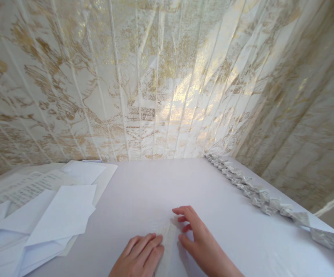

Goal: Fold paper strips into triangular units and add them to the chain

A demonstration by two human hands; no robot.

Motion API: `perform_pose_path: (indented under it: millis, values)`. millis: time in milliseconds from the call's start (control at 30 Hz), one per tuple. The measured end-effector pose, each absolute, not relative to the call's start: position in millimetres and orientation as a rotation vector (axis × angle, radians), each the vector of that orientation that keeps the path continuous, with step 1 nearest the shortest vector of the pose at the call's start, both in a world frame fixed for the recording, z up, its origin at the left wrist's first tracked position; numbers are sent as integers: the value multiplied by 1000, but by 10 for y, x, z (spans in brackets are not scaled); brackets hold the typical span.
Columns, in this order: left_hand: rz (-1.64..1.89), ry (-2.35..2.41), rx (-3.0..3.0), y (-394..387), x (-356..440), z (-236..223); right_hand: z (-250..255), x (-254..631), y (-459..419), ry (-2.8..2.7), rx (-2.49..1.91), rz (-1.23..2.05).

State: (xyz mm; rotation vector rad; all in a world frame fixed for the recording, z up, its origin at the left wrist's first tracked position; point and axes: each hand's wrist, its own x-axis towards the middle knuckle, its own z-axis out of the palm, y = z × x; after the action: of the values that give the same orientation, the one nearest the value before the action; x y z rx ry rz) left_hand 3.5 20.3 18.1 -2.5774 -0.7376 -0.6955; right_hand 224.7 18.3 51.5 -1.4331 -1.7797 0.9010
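White tabletop (143, 184) supports a pale paper strip (168, 240) at bottom centre of the frame. Left hand (140, 256) lies palm-down at the strip's left edge; whether it grips cannot be told. Right hand (197, 238), opposite: thumb and fingers spread apart. Lower left: loose white sheets (65, 213). Right: folded paper pieces (262, 195) in a line. Top: gold-patterned fabric (120, 84).

This looks like the corner of a room in a home. Gold-and-white patterned covering (97, 88) lines both sides, and a plain white table (143, 188) stands against it.
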Motion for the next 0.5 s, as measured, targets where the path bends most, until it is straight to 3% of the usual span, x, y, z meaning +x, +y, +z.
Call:
perform_pose_path:
  millis: [267, 500]
  values:
    - [-766, -724, -2573, 218, 50, 184, 463, 2303, 236, -1402, -1423, 1343]
    - [-609, -751, -2626, 209, 51, 215, 543, 2317, 257, -1271, -1419, 1395]
